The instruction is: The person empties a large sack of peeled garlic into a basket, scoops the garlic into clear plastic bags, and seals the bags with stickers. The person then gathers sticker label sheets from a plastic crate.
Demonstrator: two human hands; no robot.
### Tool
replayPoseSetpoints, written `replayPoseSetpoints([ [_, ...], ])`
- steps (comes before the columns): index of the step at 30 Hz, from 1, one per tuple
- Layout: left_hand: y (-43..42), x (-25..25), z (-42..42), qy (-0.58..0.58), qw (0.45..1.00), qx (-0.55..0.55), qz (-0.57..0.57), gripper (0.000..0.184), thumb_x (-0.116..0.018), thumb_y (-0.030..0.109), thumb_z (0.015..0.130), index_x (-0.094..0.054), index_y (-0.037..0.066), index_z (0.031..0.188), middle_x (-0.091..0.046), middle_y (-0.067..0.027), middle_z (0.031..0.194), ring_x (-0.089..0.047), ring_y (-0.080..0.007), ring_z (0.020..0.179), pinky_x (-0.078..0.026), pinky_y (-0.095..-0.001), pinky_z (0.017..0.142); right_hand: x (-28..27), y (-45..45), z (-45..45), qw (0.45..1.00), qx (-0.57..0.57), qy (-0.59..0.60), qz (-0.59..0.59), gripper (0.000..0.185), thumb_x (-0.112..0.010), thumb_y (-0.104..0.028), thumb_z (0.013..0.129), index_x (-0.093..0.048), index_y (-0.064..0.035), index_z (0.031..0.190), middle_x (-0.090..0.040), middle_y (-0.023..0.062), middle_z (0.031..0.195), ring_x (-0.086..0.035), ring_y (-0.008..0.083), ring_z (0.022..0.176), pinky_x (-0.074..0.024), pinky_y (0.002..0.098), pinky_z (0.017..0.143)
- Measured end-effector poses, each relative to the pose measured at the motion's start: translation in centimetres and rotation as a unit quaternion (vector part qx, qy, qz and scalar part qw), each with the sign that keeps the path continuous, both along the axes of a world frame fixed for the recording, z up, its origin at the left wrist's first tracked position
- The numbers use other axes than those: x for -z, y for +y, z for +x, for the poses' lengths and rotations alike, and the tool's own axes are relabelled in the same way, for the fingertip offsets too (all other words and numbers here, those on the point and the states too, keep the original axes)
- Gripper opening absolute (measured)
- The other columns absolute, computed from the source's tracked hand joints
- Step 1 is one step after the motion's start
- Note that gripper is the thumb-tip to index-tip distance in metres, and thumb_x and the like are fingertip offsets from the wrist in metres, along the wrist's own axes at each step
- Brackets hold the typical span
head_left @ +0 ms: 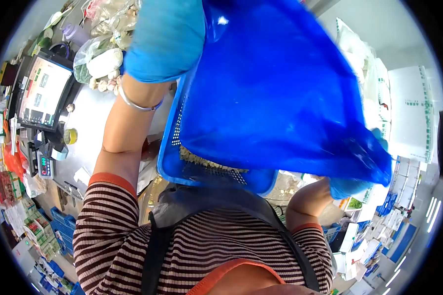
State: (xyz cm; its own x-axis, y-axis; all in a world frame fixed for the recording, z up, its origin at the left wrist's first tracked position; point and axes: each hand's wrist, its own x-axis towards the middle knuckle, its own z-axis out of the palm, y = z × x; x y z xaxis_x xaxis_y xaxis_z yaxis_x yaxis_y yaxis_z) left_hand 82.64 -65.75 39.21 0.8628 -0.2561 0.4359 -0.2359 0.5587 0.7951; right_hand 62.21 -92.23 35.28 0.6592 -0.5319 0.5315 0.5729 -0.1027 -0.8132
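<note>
A large glossy blue plastic bag (275, 93) hangs spread between my two raised hands and fills the middle of the view. My left hand (165, 42), in a light blue glove, is at its upper left edge; its fingers are hidden or cut off by the frame. At the lower right corner, the bunched plastic is gripped by my gloved right hand (349, 188), mostly behind the bag. Below stands a blue perforated plastic crate (168, 160), largely covered by the bag. Small pale pieces (197, 158) lie inside it.
To the left, a metal table (86, 123) carries a monitor (44, 91), a roll of yellow tape (70, 136), garlic bulbs (103, 84) and bagged goods. A scale display (45, 166) sits below the monitor. White printed sacks (411, 113) stand at the right.
</note>
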Motion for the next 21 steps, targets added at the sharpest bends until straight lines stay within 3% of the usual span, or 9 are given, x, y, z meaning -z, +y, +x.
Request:
replayPoseSetpoints([
  [3,0.9,0.0,0.6,-0.014,1.000,-0.007,0.023,0.027,-0.050,0.025,0.098,-0.063,0.003,0.107,-0.064,-0.0023,0.092,-0.059,-0.0100,0.082,-0.048,-0.0234,0.077,-0.4,1.2,-0.4,0.999,-0.008,-0.008,-0.049,0.029,-0.043,-0.029,0.095,-0.049,-0.0020,0.103,-0.047,0.0088,0.093,-0.048,0.0188,0.080,-0.0425,0.0309,0.080],
  [8,1.3,-0.7,1.0,-0.021,0.998,-0.004,0.054,0.028,-0.049,0.025,0.098,-0.062,0.002,0.108,-0.064,-0.0032,0.094,-0.059,-0.0110,0.085,-0.047,-0.0244,0.079,3.6,3.2,2.5,0.987,-0.028,0.067,-0.146,0.031,-0.044,-0.031,0.095,-0.050,-0.0021,0.106,-0.048,0.0097,0.099,-0.049,0.0201,0.085,-0.0426,0.0319,0.083],
  [21,3.1,-0.9,0.3,-0.024,0.995,0.014,0.091,0.030,-0.046,0.026,0.099,-0.059,0.001,0.111,-0.062,-0.0054,0.101,-0.058,-0.0137,0.093,-0.046,-0.0270,0.086,-3.1,-1.6,3.8,0.999,-0.028,0.033,-0.030,0.038,-0.047,-0.034,0.095,-0.051,-0.0025,0.116,-0.051,0.0120,0.116,-0.053,0.0234,0.097,-0.0428,0.0344,0.090],
])
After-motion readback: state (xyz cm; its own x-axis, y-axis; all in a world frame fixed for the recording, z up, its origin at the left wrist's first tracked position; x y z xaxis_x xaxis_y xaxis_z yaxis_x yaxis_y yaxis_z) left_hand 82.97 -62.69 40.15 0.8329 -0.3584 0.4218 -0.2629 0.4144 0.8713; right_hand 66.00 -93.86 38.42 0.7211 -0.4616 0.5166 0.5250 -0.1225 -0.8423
